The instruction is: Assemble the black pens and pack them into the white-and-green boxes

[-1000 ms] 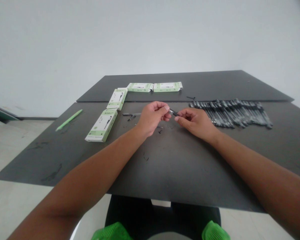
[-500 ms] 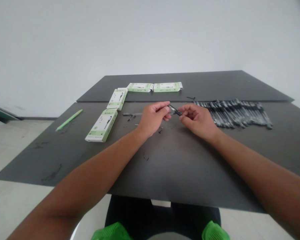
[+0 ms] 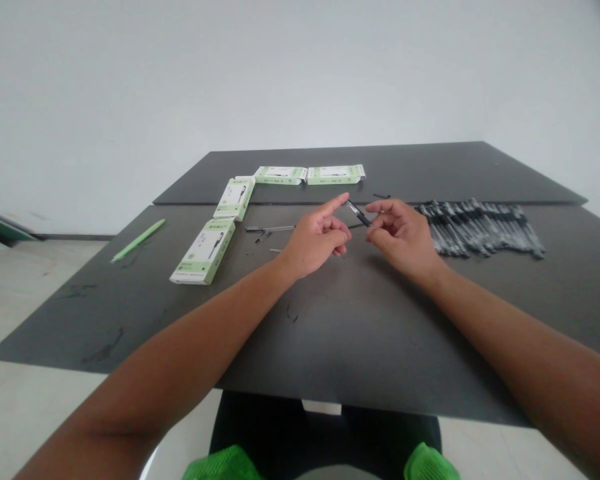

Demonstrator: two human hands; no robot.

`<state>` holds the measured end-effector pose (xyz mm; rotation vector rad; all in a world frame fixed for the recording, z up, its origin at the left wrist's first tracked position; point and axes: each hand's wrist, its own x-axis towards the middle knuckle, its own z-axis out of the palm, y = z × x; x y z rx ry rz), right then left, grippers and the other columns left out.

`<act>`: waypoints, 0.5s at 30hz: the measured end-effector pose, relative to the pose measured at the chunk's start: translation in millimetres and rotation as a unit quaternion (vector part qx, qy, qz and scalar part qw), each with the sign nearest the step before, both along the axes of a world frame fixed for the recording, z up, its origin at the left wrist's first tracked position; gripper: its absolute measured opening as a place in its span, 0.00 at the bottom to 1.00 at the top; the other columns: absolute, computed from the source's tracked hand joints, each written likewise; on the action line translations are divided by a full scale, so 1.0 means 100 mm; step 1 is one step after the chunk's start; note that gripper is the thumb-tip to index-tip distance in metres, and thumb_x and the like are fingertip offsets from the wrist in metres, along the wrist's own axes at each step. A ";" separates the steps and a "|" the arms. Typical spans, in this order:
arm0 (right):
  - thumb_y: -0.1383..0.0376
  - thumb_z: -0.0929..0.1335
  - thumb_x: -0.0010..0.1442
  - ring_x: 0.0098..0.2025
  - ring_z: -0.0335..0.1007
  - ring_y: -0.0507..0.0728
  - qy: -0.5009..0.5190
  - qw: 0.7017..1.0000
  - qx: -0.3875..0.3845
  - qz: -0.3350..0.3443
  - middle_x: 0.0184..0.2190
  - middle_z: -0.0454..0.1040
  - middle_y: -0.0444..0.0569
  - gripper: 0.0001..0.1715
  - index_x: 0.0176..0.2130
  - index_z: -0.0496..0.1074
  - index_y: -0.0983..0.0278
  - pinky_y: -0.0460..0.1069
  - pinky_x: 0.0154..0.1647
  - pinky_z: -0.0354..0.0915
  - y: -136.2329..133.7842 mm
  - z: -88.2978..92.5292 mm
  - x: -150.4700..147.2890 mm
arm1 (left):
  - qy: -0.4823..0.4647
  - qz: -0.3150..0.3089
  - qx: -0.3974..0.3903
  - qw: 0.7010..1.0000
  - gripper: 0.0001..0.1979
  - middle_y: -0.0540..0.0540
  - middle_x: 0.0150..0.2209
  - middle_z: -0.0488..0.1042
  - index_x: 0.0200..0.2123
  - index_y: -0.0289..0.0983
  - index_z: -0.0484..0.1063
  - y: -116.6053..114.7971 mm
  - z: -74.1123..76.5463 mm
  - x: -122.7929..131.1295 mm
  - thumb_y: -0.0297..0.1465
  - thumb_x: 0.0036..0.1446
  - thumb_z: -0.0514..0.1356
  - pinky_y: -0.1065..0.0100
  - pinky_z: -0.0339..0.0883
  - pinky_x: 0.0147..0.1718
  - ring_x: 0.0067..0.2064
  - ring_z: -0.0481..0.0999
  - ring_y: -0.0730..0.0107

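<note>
My right hand (image 3: 403, 237) pinches a small black pen (image 3: 359, 213) between thumb and fingers, its tip slanting up to the left. My left hand (image 3: 314, 239) hovers just left of it with the index finger stretched out toward the pen's tip and the other fingers curled; it holds nothing that I can see. Both hands are above the middle of the dark table (image 3: 330, 320). A row of several black pens (image 3: 480, 227) lies to the right of my right hand.
Several green-and-white boxes (image 3: 205, 250) lie at the left and back of the table. A green pen (image 3: 137, 240) rests near the left edge. Loose pen parts (image 3: 267, 231) lie behind my left hand. A white wall rises behind.
My left hand has let go of the pen and stretched out its index finger. My right hand has lifted the pen slightly and shifted right, so more of it shows.
</note>
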<state>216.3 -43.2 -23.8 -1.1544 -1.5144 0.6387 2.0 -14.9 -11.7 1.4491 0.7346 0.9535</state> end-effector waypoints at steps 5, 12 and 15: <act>0.65 0.73 0.55 0.25 0.69 0.55 0.003 1.000 0.004 -0.005 0.28 0.78 0.42 0.24 0.51 0.74 0.59 0.52 0.29 0.63 0.02 -0.03 0.00 | 0.001 -0.010 -0.008 1.000 0.51 0.52 0.36 0.82 0.82 0.44 0.59 -0.01 -0.02 0.01 0.22 0.56 0.64 0.69 0.74 0.32 0.28 0.77 0.75; 0.65 0.73 0.55 0.24 0.67 0.54 -0.024 0.999 0.016 -0.025 0.26 0.77 0.41 0.21 0.50 0.75 0.60 0.52 0.29 0.62 -0.01 -0.03 -0.02 | -0.016 -0.035 -0.042 0.998 0.53 0.53 0.33 0.81 0.83 0.44 0.56 -0.04 0.00 0.04 0.22 0.55 0.64 0.69 0.73 0.32 0.27 0.76 0.75; 0.65 0.72 0.56 0.24 0.68 0.54 -0.036 0.999 0.017 -0.034 0.26 0.77 0.41 0.19 0.48 0.76 0.60 0.52 0.30 0.63 -0.02 -0.01 -0.03 | -0.022 -0.037 -0.044 0.998 0.53 0.53 0.34 0.81 0.83 0.43 0.57 -0.04 0.02 0.04 0.23 0.55 0.65 0.69 0.73 0.32 0.27 0.76 0.75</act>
